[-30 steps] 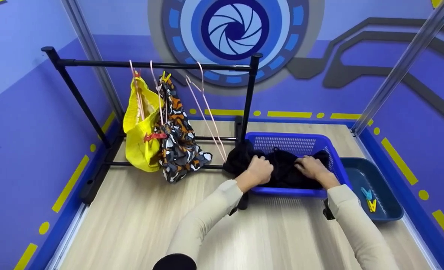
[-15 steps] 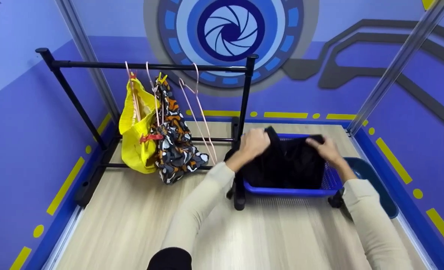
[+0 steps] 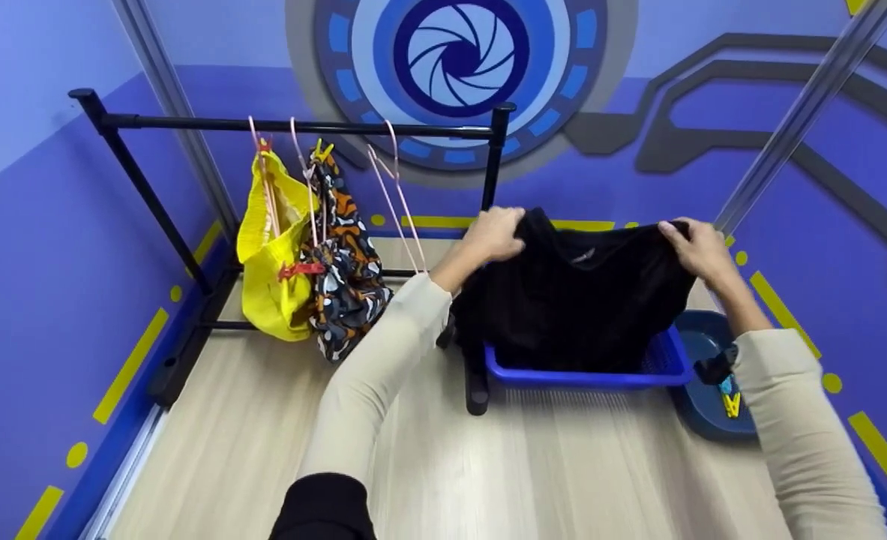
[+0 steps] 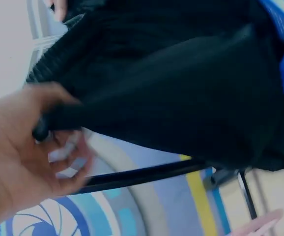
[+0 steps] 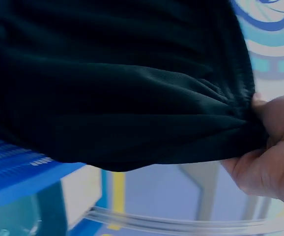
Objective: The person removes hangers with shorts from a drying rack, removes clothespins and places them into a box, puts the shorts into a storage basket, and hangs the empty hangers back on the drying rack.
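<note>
Black pants (image 3: 578, 307) with a gathered waistband (image 4: 53, 56) are stretched between both hands above the blue basket (image 3: 589, 379). Their lower part hangs down into it. My left hand (image 3: 497, 234) pinches the left end of the waistband between thumb and fingers. At the other end, my right hand (image 3: 702, 251) grips the waistband, its thumb on the near side. A small label (image 3: 584, 256) shows inside the waist. In the right wrist view, the black cloth (image 5: 122, 118) bunches into folds at the right fingers. The legs are hidden in the basket.
A black rack (image 3: 301, 127) stands at left, bearing yellow shorts (image 3: 274, 277) and camouflage-patterned shorts (image 3: 346, 255) clipped to pink hangers. A bare pink hanger (image 3: 402, 214) hangs farther right. Right of the basket sits a dark tray (image 3: 705, 412) with clothespins (image 3: 731, 403). Walls enclose the area.
Both hands have lifted the black pants up out of the basket and moved apart, spreading the waistband wide. The bare hanger has swung slightly.
</note>
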Motion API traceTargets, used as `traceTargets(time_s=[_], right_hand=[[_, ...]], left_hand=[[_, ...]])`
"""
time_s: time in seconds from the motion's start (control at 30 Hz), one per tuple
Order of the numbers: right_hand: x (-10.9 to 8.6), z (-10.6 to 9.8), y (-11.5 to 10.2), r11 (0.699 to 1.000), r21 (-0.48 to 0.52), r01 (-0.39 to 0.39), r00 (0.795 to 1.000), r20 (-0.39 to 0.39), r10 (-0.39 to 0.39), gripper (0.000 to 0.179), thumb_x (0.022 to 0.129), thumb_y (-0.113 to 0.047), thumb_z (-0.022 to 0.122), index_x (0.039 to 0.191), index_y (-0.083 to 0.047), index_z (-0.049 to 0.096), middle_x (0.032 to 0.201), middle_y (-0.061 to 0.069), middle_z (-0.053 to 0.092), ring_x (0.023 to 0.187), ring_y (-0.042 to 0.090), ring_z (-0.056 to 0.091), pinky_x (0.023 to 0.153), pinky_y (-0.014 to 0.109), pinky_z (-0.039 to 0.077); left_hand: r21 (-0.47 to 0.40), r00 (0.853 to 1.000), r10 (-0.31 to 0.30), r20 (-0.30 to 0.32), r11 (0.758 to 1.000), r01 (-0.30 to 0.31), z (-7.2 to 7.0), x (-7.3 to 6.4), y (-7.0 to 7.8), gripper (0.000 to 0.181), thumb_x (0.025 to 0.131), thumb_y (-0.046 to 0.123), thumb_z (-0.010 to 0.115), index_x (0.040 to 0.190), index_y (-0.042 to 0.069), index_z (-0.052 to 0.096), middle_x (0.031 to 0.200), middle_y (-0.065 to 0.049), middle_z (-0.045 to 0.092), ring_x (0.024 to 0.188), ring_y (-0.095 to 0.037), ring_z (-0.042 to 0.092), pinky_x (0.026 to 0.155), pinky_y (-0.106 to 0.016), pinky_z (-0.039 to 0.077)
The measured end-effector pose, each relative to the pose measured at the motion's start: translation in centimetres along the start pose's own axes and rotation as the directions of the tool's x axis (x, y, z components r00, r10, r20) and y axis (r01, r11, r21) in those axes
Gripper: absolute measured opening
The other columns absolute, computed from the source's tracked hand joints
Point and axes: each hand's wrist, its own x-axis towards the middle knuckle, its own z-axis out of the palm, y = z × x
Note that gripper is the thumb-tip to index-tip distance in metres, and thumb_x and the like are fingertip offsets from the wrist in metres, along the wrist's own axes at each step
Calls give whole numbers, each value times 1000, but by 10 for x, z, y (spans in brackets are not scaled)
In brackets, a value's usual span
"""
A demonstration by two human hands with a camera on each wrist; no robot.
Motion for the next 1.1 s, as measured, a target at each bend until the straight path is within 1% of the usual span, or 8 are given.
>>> traceTargets(time_s=[0.13, 0.27, 0.37, 0.43, 0.6, 0.8, 0.97, 1.1], right_hand=[[2, -20, -14, 998, -53, 43, 993, 113, -37, 54, 110, -39, 41, 132, 8, 56, 130, 40, 57, 121, 56, 54, 104, 64, 43], [3, -37, -29, 997, 56, -58, 916, 401, 30, 56, 110, -38, 41, 137, 9, 49, 105, 29, 66, 89, 40, 71, 75, 50, 63], [2, -45, -37, 938, 233, -256, 845, 525, 100, 51, 109, -37, 43, 130, 8, 52, 89, 8, 70, 69, 22, 74, 67, 37, 64], [1, -48, -41, 860, 388, -332, 854, 511, 99, 42, 108, -36, 45, 123, 3, 55, 86, 4, 73, 69, 20, 75, 71, 34, 64], [-4, -54, -53, 460, 828, -321, 937, 347, 30, 27, 106, -26, 51, 113, -2, 61, 94, 13, 76, 83, 26, 77, 78, 39, 63], [-10, -60, -79, 71, 990, -119, 993, 119, 5, 31, 106, -19, 50, 120, 5, 63, 105, 23, 75, 91, 34, 77, 75, 46, 63], [-13, -61, -96, -26, 999, 34, 992, -31, 119, 32, 107, -21, 49, 121, 6, 62, 100, 24, 76, 82, 36, 77, 67, 44, 63], [-13, -59, -97, -15, 997, 72, 978, -68, 195, 30, 107, -23, 50, 118, 3, 61, 93, 21, 76, 74, 33, 77, 60, 41, 63]], left_hand=[[-155, 967, -243, -73, 961, 229, -10, 1, 0, 37, 102, 17, 54, 139, 15, 53, 136, -16, 66, 123, -38, 64, 98, -49, 54], [-451, 916, -393, 77, 806, 384, -22, 4, 2, 46, 111, 31, 34, 156, 25, 40, 158, -7, 48, 143, -29, 49, 113, -44, 46], [-707, 891, -376, 255, 557, 437, -29, 10, 6, 50, 112, 40, 25, 160, 28, 33, 166, 0, 35, 150, -21, 38, 119, -46, 39], [-849, 892, -296, 341, 311, 428, -33, 16, 12, 51, 111, 43, 26, 157, 24, 37, 163, -4, 37, 148, -22, 38, 121, -51, 34], [-942, 946, -130, 295, -208, 265, -45, 28, 43, 41, 112, 42, 29, 145, 24, 44, 155, -12, 50, 148, -30, 41, 122, -70, 16], [-917, 995, -36, 96, -393, 74, -64, 31, 81, 39, 113, 36, 28, 147, 25, 44, 156, -15, 49, 149, -35, 39, 117, -74, 24], [-888, 998, 39, 41, -457, 54, -69, 27, 94, 48, 113, 35, 26, 146, 10, 50, 140, -17, 58, 145, -39, 43, 115, -69, 33], [-883, 998, 49, 35, -466, 54, -60, 28, 91, 47, 113, 35, 26, 146, 12, 50, 133, -14, 60, 145, -40, 44, 115, -67, 35]])
